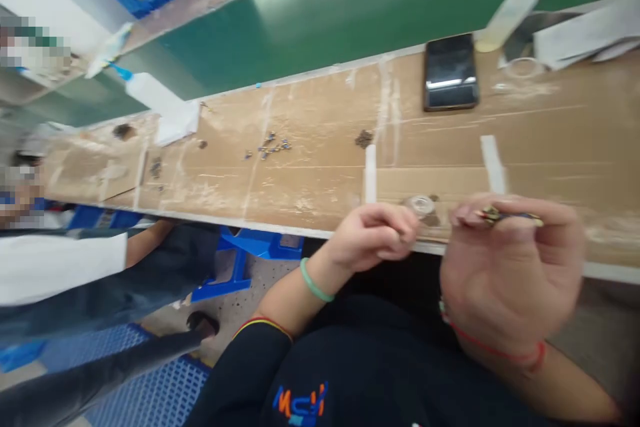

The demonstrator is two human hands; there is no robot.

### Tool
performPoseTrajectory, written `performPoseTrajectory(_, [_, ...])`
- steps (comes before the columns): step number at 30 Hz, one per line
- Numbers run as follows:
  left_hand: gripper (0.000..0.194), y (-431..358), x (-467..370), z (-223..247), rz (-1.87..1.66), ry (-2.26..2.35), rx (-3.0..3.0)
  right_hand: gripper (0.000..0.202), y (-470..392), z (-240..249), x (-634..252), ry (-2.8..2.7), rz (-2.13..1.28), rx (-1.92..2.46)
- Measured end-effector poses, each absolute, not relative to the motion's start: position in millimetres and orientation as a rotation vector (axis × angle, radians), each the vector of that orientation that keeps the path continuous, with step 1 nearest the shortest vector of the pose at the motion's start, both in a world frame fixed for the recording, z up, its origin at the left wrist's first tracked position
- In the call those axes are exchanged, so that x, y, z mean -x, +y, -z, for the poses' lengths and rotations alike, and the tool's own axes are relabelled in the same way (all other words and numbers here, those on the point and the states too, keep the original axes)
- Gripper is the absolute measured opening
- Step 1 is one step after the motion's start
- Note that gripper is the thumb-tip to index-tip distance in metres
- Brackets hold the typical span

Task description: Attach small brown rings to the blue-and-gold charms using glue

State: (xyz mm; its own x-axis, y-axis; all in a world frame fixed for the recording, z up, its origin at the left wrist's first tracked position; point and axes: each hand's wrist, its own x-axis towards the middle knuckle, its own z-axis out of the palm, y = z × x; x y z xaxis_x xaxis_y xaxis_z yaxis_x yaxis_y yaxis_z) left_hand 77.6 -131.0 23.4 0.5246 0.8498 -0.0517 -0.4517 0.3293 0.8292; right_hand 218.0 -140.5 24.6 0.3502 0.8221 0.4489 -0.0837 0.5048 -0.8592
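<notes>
My left hand point(373, 238), wearing a green bangle, is closed in a pinch near the table's front edge. Whatever its fingertips hold, if anything, is too small to make out. To its right, my right hand point(515, 273) is turned palm toward me, thumb and fingers closed on a small brass-coloured and dark part point(493, 215). Just behind and between the hands, a small round clear dish point(421, 205) sits on the cardboard-covered table point(315, 180). Farther back lie a little heap of dark pieces point(364, 139) and several scattered blue-and-gold parts point(273, 147).
A phone point(451, 72) lies at the back, beside a translucent bottle point(520, 3) and white papers point(587, 33). White tape strips point(371, 173) mark the cardboard. Leftward are a white squeeze bottle point(153, 90), a seated person's arm point(147, 243) and a blue stool point(240, 267).
</notes>
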Motion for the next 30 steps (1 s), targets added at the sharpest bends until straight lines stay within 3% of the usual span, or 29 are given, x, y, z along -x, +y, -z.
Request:
performPoseTrajectory(9, [0.069,-134,-69,-11,-1.056,0.455,-0.611,0.019,-140,-21,-244,-1.127,-0.675,0.948])
performPoseTrajectory(14, [0.047,-135,-59,-5,-1.158,0.395,-0.748,0.017,-134,-21,-265,-1.524,-0.571,1.084])
performPoseTrajectory(19, [0.020,-145,-52,14,-1.414,0.639,-1.168,0.010,-131,-16,-276,-1.807,-0.389,1.262])
performPoseTrajectory(30, [0.015,-148,-55,16,-1.440,0.675,-1.319,0.008,-129,-8,-279,-1.902,-0.352,1.275])
